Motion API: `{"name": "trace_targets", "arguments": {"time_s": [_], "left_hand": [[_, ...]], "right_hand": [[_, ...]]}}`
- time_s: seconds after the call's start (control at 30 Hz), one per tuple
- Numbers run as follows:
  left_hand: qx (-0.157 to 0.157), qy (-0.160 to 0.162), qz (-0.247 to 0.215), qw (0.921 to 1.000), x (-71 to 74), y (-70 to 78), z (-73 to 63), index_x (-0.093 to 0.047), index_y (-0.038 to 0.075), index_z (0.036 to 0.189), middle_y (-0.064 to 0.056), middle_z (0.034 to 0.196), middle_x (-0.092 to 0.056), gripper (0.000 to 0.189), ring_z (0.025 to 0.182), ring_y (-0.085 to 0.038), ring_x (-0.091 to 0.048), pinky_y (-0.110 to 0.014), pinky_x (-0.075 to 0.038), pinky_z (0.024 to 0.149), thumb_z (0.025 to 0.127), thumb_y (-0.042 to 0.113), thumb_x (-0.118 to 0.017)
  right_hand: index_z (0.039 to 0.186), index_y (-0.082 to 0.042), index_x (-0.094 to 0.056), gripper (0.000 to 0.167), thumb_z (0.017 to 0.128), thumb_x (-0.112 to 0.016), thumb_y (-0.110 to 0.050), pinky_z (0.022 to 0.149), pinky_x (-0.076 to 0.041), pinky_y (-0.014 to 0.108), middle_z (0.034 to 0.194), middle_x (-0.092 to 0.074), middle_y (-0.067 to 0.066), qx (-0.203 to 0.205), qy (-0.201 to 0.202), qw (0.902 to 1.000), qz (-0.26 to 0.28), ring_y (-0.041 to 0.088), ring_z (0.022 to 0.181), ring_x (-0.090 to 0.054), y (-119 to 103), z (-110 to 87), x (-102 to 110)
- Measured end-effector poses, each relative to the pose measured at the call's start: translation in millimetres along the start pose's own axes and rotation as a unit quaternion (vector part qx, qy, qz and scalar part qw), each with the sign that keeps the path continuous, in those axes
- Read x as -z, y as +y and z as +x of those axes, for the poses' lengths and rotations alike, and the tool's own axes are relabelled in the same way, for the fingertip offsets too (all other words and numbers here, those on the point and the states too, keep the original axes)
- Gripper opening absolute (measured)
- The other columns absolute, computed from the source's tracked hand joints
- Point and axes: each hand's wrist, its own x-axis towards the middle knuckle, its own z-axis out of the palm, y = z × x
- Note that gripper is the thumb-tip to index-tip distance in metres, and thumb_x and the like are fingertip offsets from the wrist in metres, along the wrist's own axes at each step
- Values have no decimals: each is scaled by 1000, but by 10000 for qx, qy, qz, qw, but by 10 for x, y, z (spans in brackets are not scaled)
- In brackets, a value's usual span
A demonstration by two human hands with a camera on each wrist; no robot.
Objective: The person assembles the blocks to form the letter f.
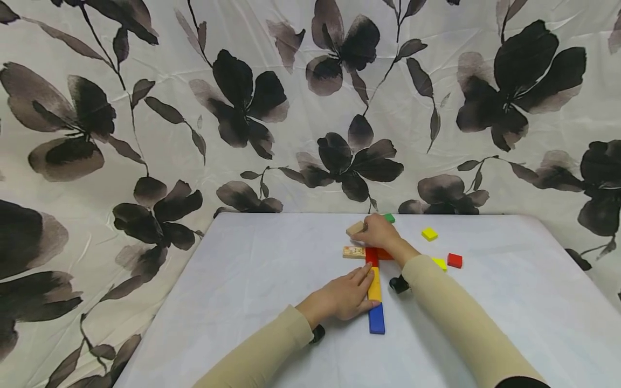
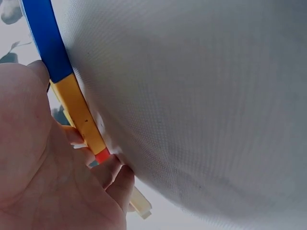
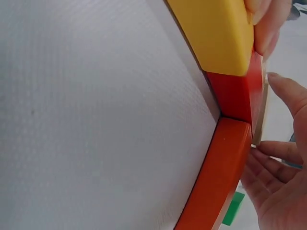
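A line of blocks runs toward the viewer: a red block [image 1: 371,258], a yellow block [image 1: 374,291] and a blue block [image 1: 377,319]. An orange block [image 1: 385,255] branches right from the red end, and a printed wooden block [image 1: 353,252] lies to its left. My left hand [image 1: 343,295] rests along the line from the left, fingertips on the yellow and red blocks, thumb near the yellow-blue joint. Beyond the red end, my right hand [image 1: 382,235] pinches a plain wooden block [image 1: 356,228] between thumb and fingers. Its far end is hidden by the fingers.
A green block [image 1: 390,217] lies just behind my right hand. Off to the right are a yellow square block [image 1: 429,234], a second yellow block [image 1: 440,263] partly behind the sleeve, and a red square block [image 1: 455,261]. A white-covered table [image 1: 242,253] meets a flowered cloth behind.
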Motion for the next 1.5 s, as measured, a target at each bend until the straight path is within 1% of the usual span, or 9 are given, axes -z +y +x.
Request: {"name": "trace_targets", "arguments": {"time_s": [0.2, 0.3, 0.4, 0.57, 0.8, 0.97, 1.17, 1.33, 1.5], "left_hand": [[-18, 13, 47, 10000, -41, 19, -13, -20, 11, 165, -6, 173, -9, 81, 157, -21, -19, -33, -26, 124, 105, 64, -30], [-39, 18, 63, 10000, -56, 19, -3, -19, 11, 165, -6, 173, -9, 81, 157, -21, -19, -32, -25, 124, 105, 64, -30], [-26, 37, 116, 9999, -51, 13, 10, -19, 11, 165, -5, 173, -8, 81, 157, -20, -18, -32, -24, 124, 105, 65, -29], [-13, 47, 143, 9999, -25, 5, 24, -19, 10, 165, -6, 173, -9, 81, 157, -20, -18, -31, -23, 124, 105, 64, -29], [-36, -27, 41, 10000, -14, 9, 19, -19, 10, 165, -6, 173, -8, 81, 157, -21, -18, -32, -24, 124, 105, 63, -31], [-14, -44, 65, 10000, -7, 2, 17, -19, 10, 165, -6, 173, -7, 82, 157, -21, -18, -33, -24, 124, 105, 64, -29], [36, -89, 29, 9999, 4, -8, 18, -18, 10, 165, -5, 173, -7, 83, 157, -22, -19, -35, -27, 123, 104, 65, -31], [48, -74, 65, 9999, 12, -7, 28, -19, 11, 165, -5, 173, -8, 82, 156, -22, -21, -35, -28, 123, 104, 64, -33], [37, -80, 77, 9999, 2, 5, 34, -20, 10, 165, -5, 173, -8, 82, 156, -22, -20, -36, -27, 123, 104, 65, -33]], "right_hand": [[104, -1, -67, 45, 88, -78, -41, 88, -56, 42, 101, -65, 11, -29, -30, 9997, -226, 26, 91, -60, -3, 13, -59], [104, 0, -66, 42, 89, -78, -38, 89, -56, 42, 101, -64, 11, -26, -56, 9995, -322, 26, 92, -59, -12, 8, -62], [105, 2, -66, 41, 90, -77, -35, 91, -56, 42, 102, -64, 13, 92, -89, 9994, -314, 27, 93, -59, -33, -1, -30], [102, 4, -69, 39, 89, -79, -32, 92, -55, 42, 97, -66, 13, 261, -59, 9991, -318, 27, 93, -58, -55, -21, 36], [98, 3, -71, 40, 86, -81, -33, 89, -56, 39, 93, -66, 11, 313, -113, 9991, -270, 25, 91, -57, 8, -26, 50], [100, 2, -68, 40, 86, -82, -33, 89, -56, 40, 94, -66, 10, 394, -200, 9990, -48, 25, 90, -58, 89, -52, 98], [100, 5, -69, 39, 86, -83, -30, 87, -55, 40, 92, -67, 11, 757, -273, 9967, 86, 25, 88, -58, 241, -116, 176], [106, 9, -70, 41, 87, -82, -26, 87, -54, 42, 95, -66, 14, 934, -293, 9952, 47, 27, 90, -58, 347, -132, 241], [114, 11, -68, 43, 88, -81, -21, 92, -54, 45, 100, -69, 16, 979, -563, 9934, 185, 29, 94, -61, 388, -157, 302]]}}
